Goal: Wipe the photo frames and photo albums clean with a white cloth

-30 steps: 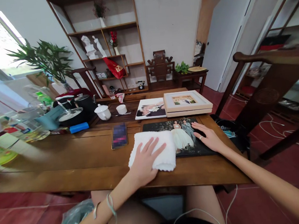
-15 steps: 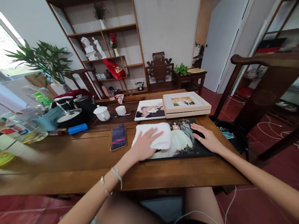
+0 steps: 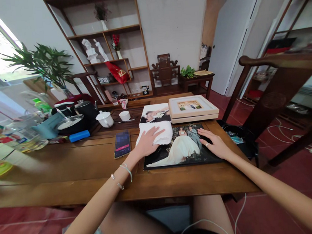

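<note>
My left hand lies flat with spread fingers on top of a folded white towel. The towel rests on the upper left part of a large dark wedding photo showing a couple and a long white gown. On the photo's right edge sits my right hand, fingers stretched out and touching its surface, nothing in them. Behind the photo are a smaller white-edged picture, partly covered by the towel, and a stack of pale wooden picture frames. A phone lies to the left.
The wooden table bears a lidded white cup, a small white cup, a blue packet, a black kettle and several bottles at the left. A dark wooden chair stands at the right.
My left hand and the towel have moved up and slightly left over the photo, uncovering its lower left part. My right hand stays at the right edge.
</note>
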`<action>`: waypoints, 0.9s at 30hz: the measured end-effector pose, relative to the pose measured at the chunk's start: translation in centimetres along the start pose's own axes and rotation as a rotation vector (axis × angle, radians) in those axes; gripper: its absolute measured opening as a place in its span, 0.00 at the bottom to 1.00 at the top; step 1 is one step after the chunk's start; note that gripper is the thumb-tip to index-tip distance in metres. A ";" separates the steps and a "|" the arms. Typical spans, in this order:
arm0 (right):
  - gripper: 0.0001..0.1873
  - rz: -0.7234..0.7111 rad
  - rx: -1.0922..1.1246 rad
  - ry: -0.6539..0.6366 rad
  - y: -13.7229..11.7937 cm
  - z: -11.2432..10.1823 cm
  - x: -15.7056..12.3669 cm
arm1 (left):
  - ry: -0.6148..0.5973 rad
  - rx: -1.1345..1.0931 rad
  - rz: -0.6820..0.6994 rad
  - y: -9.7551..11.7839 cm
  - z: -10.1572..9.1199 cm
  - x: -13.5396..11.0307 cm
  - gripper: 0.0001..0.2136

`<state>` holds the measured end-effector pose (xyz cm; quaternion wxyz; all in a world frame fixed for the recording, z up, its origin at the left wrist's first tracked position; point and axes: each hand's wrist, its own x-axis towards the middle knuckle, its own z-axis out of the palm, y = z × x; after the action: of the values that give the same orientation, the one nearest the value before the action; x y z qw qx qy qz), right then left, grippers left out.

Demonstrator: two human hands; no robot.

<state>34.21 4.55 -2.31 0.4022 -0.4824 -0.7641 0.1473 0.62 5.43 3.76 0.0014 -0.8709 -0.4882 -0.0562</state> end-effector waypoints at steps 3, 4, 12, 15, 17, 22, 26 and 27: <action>0.19 -0.003 -0.012 0.000 -0.1 0.0 0.0 | -0.013 0.033 0.014 1.7 -0.1 -2.6 0.39; 0.19 -0.003 -0.016 -0.003 -0.1 0.0 0.0 | -0.018 0.041 0.015 2.3 -0.2 -3.5 0.40; 0.19 0.021 0.000 -0.035 -0.5 -0.3 0.0 | -0.057 0.073 0.052 7.8 0.2 -10.4 0.46; 0.20 0.015 0.004 -0.026 -0.4 -0.3 0.0 | -0.063 0.063 0.062 8.3 0.1 -10.6 0.46; 0.20 0.012 0.008 -0.018 -0.2 -0.2 0.0 | -0.079 0.053 0.054 7.7 -0.2 -9.3 0.44; 0.20 0.004 -0.007 -0.007 0.0 0.0 -0.1 | -0.073 0.049 0.019 4.3 -0.7 -2.8 0.37; 0.20 0.002 -0.008 -0.012 -0.1 -0.1 0.0 | -0.032 0.086 -0.014 2.3 -0.2 1.8 0.33; 0.20 0.001 -0.006 -0.014 -0.1 -0.1 0.0 | -0.027 0.095 -0.022 2.1 0.0 2.4 0.33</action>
<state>34.22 4.49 -2.24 0.3951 -0.4831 -0.7671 0.1485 3.63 6.41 4.15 0.0353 -0.8652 -0.4998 -0.0211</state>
